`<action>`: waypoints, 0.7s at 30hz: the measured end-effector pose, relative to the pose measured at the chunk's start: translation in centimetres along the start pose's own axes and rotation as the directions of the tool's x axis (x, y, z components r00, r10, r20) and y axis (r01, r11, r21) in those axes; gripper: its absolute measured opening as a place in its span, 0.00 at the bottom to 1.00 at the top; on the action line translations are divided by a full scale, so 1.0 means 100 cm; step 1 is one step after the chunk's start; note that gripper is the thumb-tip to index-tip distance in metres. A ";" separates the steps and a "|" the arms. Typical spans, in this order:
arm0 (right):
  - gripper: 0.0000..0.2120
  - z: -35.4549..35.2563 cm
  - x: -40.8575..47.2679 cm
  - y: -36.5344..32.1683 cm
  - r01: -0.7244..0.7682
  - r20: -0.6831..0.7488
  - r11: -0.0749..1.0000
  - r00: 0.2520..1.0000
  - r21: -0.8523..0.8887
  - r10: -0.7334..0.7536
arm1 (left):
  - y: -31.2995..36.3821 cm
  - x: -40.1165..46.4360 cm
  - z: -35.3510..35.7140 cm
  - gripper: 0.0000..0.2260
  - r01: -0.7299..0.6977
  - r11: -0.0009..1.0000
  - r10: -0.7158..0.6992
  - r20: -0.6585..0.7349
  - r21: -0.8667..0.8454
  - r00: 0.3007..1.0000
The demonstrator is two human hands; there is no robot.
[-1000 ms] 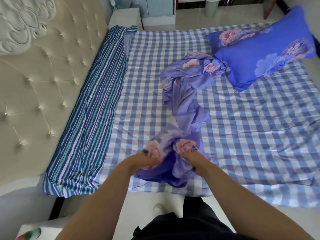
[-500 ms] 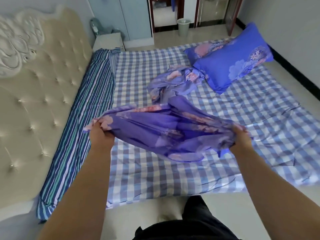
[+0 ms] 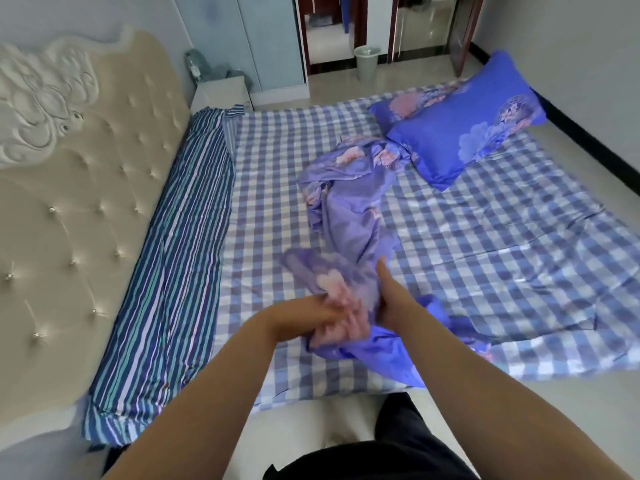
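Purple floral cloth (image 3: 349,209) trails from the bed's near edge, where I hold its bunched end, back to a blue pillow (image 3: 478,116) that it touches, while a striped roll (image 3: 173,254) lies well apart along the padded headboard (image 3: 86,185). Under it is a checked sheet (image 3: 485,237), and beyond the bed stand a nightstand (image 3: 221,93) and a pale bin (image 3: 366,62) by the doorway. Both my arms reach forward, hands close together: my left hand (image 3: 311,313) grips the blurred bunch and my right hand (image 3: 391,299) holds the cloth just beside it, thumb raised.
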State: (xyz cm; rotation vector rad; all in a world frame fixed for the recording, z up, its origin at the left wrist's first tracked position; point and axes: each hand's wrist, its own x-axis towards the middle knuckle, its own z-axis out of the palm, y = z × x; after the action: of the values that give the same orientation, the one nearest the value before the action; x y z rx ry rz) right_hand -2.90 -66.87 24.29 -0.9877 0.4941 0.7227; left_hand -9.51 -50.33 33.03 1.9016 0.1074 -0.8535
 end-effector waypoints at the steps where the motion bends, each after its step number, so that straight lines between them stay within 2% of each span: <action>1: 0.27 0.011 0.003 -0.002 -0.002 0.019 0.998 1.000 -0.057 0.003 | -0.001 -0.002 0.006 0.05 -0.039 0.998 0.032 0.127 0.054 0.991; 3: 0.09 0.026 0.003 -0.012 0.035 -0.088 0.954 0.994 -0.297 -0.064 | -0.010 -0.005 0.006 0.11 -0.059 0.994 0.030 0.297 0.091 0.954; 4: 0.06 0.027 0.004 -0.015 0.103 -0.162 0.922 0.971 -0.373 -0.174 | -0.016 -0.006 0.001 0.11 -0.030 0.993 -0.009 0.319 0.114 0.948; 5: 0.07 0.025 0.011 -0.019 0.204 -0.209 0.905 0.932 -0.373 -0.296 | -0.022 -0.005 -0.005 0.09 0.010 0.989 -0.053 0.289 0.148 0.956; 6: 0.05 0.029 0.009 -0.024 0.330 -0.208 0.879 0.886 -0.346 -0.414 | -0.031 -0.003 -0.013 0.12 0.061 0.986 -0.089 0.183 0.154 0.979; 7: 0.05 0.031 0.015 -0.023 0.412 -0.156 0.816 0.848 -0.406 -0.506 | -0.037 -0.001 -0.021 0.19 0.132 0.984 -0.136 0.028 0.119 0.990; 8: 0.08 0.042 0.008 -0.022 0.440 -0.043 0.739 0.845 -0.511 -0.533 | -0.043 0.001 -0.029 0.27 0.193 0.981 -0.189 -0.138 0.017 0.972; 9: 0.10 0.053 0.000 -0.018 0.472 0.122 0.627 0.847 -0.620 -0.517 | -0.046 0.005 -0.036 0.32 0.189 0.975 -0.213 -0.251 -0.116 0.944; 10: 0.12 0.064 -0.008 -0.009 0.490 0.282 0.487 0.853 -0.722 -0.440 | -0.045 0.011 -0.042 0.34 0.134 0.961 -0.205 -0.298 -0.240 0.932; 12: 0.15 0.078 -0.013 0.013 0.508 0.464 0.182 0.854 -0.842 -0.234 | -0.032 0.026 -0.052 0.35 0.036 0.885 -0.194 -0.297 -0.465 0.935; 13: 0.17 0.081 -0.015 0.020 0.505 0.492 0.051 0.856 -0.862 -0.155 | -0.024 0.033 -0.055 0.35 0.036 0.875 -0.213 -0.316 -0.484 0.925; 14: 0.17 0.083 -0.016 0.025 0.506 0.509 -0.059 0.855 -0.861 -0.100 | -0.016 0.039 -0.058 0.35 0.042 0.901 -0.211 -0.353 -0.432 0.912; 15: 0.16 0.081 -0.013 0.028 0.500 0.507 -0.099 0.860 -0.860 -0.052 | -0.016 0.048 -0.063 0.34 0.067 0.937 -0.211 -0.402 -0.343 0.891; 16: 0.14 0.076 -0.009 0.028 0.503 0.506 -0.110 0.863 -0.857 0.001 | -0.017 0.056 -0.065 0.27 0.094 0.961 -0.206 -0.445 -0.261 0.871; 17: 0.12 0.072 -0.011 0.024 0.516 0.513 -0.070 0.857 -0.854 0.051 | -0.018 0.064 -0.066 0.18 0.111 0.962 -0.219 -0.462 -0.249 0.860; 18: 0.07 0.066 -0.009 0.022 0.512 0.511 0.018 0.856 -0.859 0.081 | -0.020 0.071 -0.067 0.11 0.109 0.946 -0.243 -0.446 -0.305 0.862; 19: 0.03 0.059 -0.006 0.018 0.481 0.495 0.139 0.864 -0.866 0.092 | -0.019 0.079 -0.067 0.10 0.088 0.926 -0.251 -0.424 -0.367 0.870; 21: 0.14 0.043 0.015 0.012 0.359 0.388 0.441 0.921 -0.822 -0.026 | -0.011 0.089 -0.067 0.13 0.044 0.903 -0.230 -0.393 -0.428 0.890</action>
State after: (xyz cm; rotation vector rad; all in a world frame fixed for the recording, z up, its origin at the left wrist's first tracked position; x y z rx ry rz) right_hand -2.54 -62.16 24.69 -1.8451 -0.3929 0.9222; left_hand 0.08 -46.78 28.47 1.6610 0.6582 -0.4333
